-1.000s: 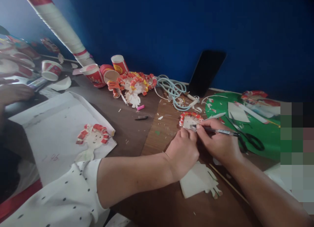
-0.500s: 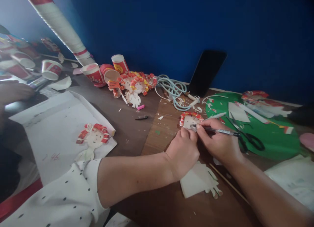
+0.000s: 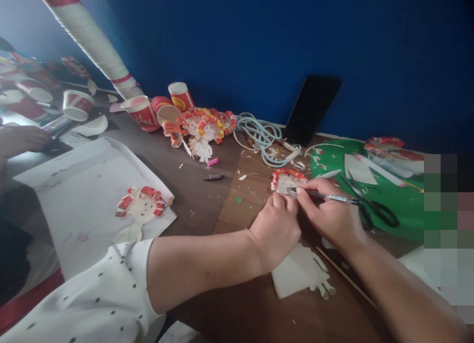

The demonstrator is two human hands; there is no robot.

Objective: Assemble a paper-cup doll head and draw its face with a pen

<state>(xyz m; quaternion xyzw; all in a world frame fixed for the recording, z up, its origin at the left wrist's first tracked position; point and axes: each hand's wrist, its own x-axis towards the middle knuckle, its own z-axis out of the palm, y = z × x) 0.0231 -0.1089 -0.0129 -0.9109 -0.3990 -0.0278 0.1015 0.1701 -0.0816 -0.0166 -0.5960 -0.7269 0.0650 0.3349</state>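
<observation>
A small paper doll (image 3: 284, 184) with a curled red-and-white rim round its head lies on the brown table. My left hand (image 3: 277, 227) is closed at its lower edge, fingertips pressed on it, and hides its lower part. In my right hand (image 3: 333, 219) a pen (image 3: 336, 199) with a clear barrel and black end is gripped, its tip on the doll's face. Below my wrists lies a white paper cut-out (image 3: 298, 271) beside a thin stick (image 3: 346, 275). To the left, another paper doll (image 3: 142, 207) with a drawn face rests on a white envelope (image 3: 85, 199).
Black scissors (image 3: 381, 212) and paper scraps lie on a green sheet (image 3: 407, 219). A dark phone (image 3: 314, 108) leans on the blue wall near a coiled cable (image 3: 261, 133). Paper cups (image 3: 140, 113) and several dolls (image 3: 207, 130) stand behind. Another person's hand (image 3: 27, 138) is at far left.
My hands and the pen stay in nearly the same place. The other person's hand at far left has shifted slightly. Blocky pixels now cover part of the right edge.
</observation>
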